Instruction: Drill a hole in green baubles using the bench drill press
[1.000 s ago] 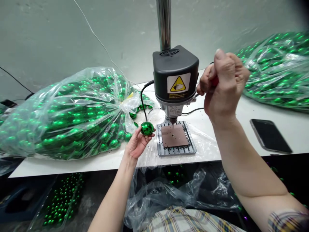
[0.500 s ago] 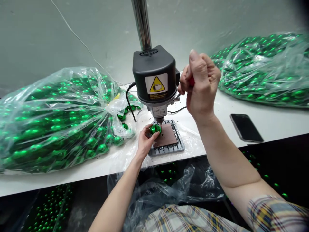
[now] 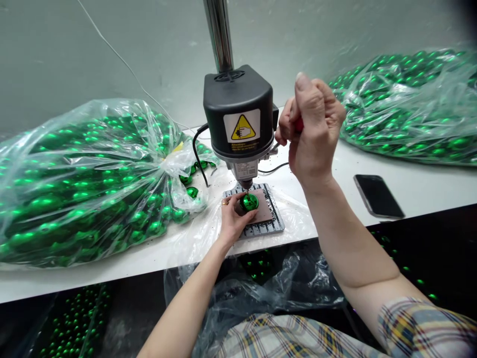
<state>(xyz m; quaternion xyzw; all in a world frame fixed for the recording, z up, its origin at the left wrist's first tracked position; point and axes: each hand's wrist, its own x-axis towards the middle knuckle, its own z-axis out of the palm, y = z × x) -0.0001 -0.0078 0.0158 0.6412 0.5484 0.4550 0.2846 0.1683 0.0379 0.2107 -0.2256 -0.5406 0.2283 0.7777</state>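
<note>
On the brown board, straight below the black drill, the green ball sits inside the curve of my left hand. Taking the ball as the clock's centre, my wrist lies at 7 o'clock, my thumb touches its near side around 5, and my fingers curl along it at 9 to 10. Thumb and fingers stand parted, clamped on the ball between them. From 12 o'clock the bit points down at the ball's top; whether its tip has gone in, I can't tell. Higher up, between 1 and 2 o'clock, my right hand is closed round a red handle, mostly hidden by my curled fingers. The board rests on a grooved grey base. One clear bag of green balls lies at 9 o'clock, another bag at 2, a phone on the white table at 3.
</note>
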